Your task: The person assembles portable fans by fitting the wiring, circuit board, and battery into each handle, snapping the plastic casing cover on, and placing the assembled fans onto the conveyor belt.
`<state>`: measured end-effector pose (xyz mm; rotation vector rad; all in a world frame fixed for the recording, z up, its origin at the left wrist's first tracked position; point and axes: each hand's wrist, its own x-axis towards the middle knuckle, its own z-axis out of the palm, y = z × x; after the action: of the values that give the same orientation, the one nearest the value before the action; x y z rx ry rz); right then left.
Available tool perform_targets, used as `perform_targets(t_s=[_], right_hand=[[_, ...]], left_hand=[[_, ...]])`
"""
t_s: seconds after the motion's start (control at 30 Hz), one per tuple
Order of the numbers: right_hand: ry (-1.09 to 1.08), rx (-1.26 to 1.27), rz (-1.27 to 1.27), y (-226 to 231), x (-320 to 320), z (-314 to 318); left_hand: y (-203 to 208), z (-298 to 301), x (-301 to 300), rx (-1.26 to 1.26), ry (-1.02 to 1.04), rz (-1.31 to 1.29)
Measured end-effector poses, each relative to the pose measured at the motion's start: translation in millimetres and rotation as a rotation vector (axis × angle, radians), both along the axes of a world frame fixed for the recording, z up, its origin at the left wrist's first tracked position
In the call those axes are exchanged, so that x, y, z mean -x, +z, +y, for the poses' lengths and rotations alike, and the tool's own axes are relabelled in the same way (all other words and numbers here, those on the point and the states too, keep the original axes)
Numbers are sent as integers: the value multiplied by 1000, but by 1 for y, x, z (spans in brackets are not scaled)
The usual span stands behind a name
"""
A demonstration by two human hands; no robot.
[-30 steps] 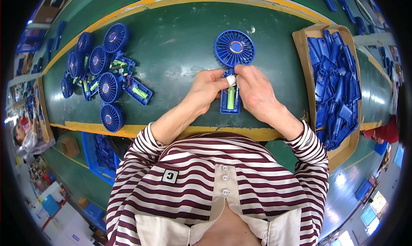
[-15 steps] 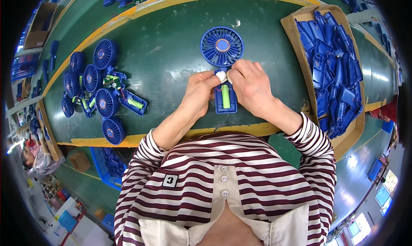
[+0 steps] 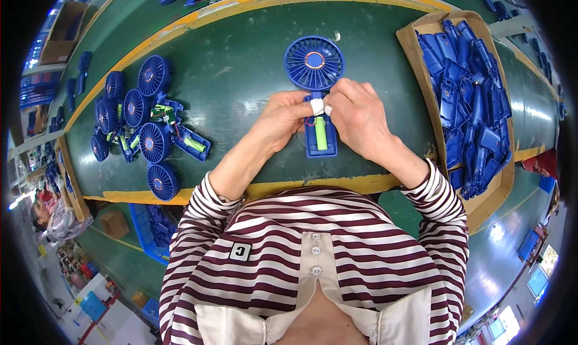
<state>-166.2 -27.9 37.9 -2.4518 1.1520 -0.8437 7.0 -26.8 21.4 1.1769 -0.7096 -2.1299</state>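
Observation:
A blue handheld fan (image 3: 314, 63) lies on the green bench with its round grille away from me. Its handle (image 3: 321, 152) is an uncovered shell holding a light-green cylindrical battery (image 3: 321, 133) and thin red wire. My left hand (image 3: 278, 121) is closed around the fan's neck, and its thumb, wrapped in white, presses near the top of the handle. From the other side my right hand (image 3: 360, 117) pinches at the same spot, also with white on a fingertip. Whatever lies between the fingertips is hidden.
To the left is a group of similar blue fans (image 3: 154, 143) with exposed batteries and green circuit boards. A cardboard box (image 3: 415, 56) full of blue handle shells stands at right. A blue crate (image 3: 139, 233) sits below the bench's yellow front edge (image 3: 120, 196). Another person (image 3: 63, 220) is at far left.
The view has shifted slightly, moving the scene a little to the right in it. Both hands stay at the fan's neck, with their fingertips slightly rearranged.

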Motion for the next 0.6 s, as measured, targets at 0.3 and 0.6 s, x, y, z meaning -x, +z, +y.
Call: perform_targets(t_s=[0.3,0.6], right_hand=[[-104,149,-98,-4,-22,21],[-325,-244,-532,-29,-18,13]], left_hand=[[-6,-7,14,153,486,-20],[1,-1,12,208,478,70]])
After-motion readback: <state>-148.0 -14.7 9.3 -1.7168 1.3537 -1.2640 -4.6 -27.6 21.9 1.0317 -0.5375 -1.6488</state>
